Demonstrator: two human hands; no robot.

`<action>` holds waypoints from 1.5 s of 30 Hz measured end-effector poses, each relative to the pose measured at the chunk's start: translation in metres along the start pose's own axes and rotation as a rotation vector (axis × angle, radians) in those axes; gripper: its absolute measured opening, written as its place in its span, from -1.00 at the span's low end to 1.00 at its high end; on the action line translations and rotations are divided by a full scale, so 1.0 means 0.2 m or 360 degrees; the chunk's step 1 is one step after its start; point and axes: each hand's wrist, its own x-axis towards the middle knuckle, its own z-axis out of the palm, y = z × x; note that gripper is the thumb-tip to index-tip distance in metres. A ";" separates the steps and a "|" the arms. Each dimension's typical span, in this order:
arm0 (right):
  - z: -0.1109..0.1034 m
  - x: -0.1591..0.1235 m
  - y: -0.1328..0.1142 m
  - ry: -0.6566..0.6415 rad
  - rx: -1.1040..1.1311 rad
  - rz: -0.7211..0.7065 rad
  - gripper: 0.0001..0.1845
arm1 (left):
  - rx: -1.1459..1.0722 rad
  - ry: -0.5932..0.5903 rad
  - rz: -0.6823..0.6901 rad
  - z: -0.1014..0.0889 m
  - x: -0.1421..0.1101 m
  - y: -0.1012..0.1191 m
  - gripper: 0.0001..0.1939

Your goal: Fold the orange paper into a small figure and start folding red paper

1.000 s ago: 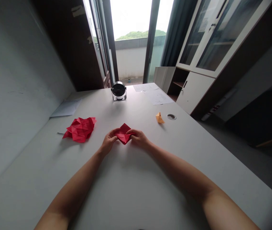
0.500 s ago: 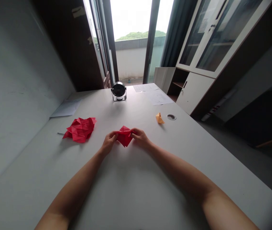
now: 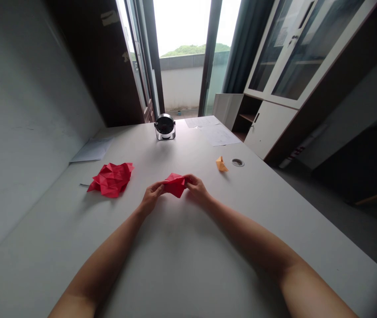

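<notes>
A folded piece of red paper [image 3: 175, 184] is held between my two hands over the middle of the table. My left hand [image 3: 153, 195] pinches its left corner between thumb and fingers. On the opposite side, my right hand [image 3: 195, 187] is closed on the right corner. The paper's lower tip points toward me, and its top edge stands up a little between the hands. Parts of both corners are hidden behind my fingers.
Creased red paper [image 3: 112, 179] lies to the left, a thin dark object [image 3: 83, 184] poking out beside it. A small orange folded paper [image 3: 221, 164] sits right, near a round cable hole [image 3: 238, 162]. Farther back are a small fan [image 3: 165, 126] and paper sheets [image 3: 219, 134].
The red paper has tilted and its lower tip has shifted up and slightly right. My right hand has moved a little to the right; both hands keep hold of the paper.
</notes>
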 end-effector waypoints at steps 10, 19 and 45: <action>-0.02 0.00 0.01 -0.0038 -0.0065 0.0012 -0.57 | 0.0030 0.0048 0.0024 0.01 0.00 -0.01 -0.58; -0.01 -0.01 0.01 0.0035 -0.0218 -0.0002 -0.61 | 0.0241 0.0040 0.0036 0.01 -0.01 -0.01 -0.66; 0.04 -0.08 -0.01 -0.0343 -0.0968 -0.0151 -0.83 | 0.0717 -0.0127 0.0059 0.05 -0.05 -0.01 -0.71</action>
